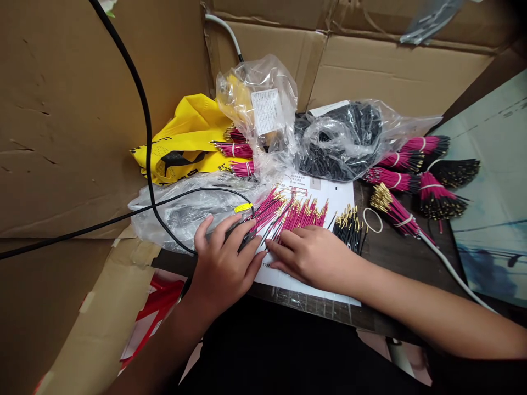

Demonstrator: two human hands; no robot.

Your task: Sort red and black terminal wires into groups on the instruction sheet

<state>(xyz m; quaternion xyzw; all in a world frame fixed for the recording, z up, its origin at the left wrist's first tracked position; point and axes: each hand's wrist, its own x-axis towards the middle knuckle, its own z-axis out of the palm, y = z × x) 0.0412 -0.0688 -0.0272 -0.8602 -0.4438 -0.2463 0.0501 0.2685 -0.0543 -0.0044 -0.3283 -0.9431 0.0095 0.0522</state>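
Here: both hands flat, left hand (222,263), right hand (313,255), on loose pink wires (288,214).

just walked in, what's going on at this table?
A person has both bare hands flat on loose pink wires with gold tips, fanned over a white printed paper sheet. The left hand lies palm down at the fan's left end, and the right hand has its fingertips at the near edge. Neither hand has a closed grip. A small pile of black wires and a white rubber band lie to the right, with banded pink wire bundles beyond.
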